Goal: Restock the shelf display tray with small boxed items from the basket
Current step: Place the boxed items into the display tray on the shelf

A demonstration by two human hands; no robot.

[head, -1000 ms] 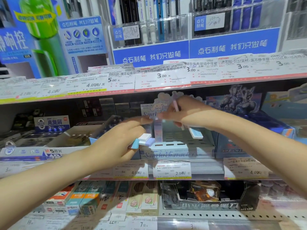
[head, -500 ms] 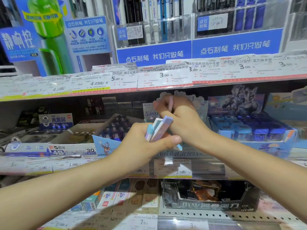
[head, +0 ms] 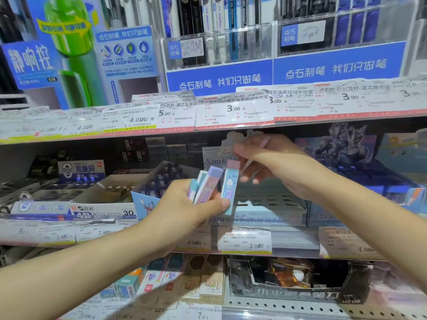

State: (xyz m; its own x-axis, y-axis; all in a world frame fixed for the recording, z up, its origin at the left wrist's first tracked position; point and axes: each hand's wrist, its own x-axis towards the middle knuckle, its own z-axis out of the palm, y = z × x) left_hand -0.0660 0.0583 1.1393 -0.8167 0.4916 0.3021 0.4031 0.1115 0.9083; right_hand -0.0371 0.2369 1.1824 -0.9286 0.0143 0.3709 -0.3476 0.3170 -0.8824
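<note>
Bright, even store light from 12 o'clock; shelf (head: 208, 129) underside shadowed. Motion blur softens hands, labels. Wide-angle bending at edges, strongest 3 and 9 o'clock.

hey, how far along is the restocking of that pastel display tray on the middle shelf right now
Not far. The display tray shows mostly bare slots, so little looks stocked. In hand: the left hand grips a fan of small boxes, and the right hand pinches one pink-topped box upright. Left: seat that box and the others. The basket is out of view.
</note>
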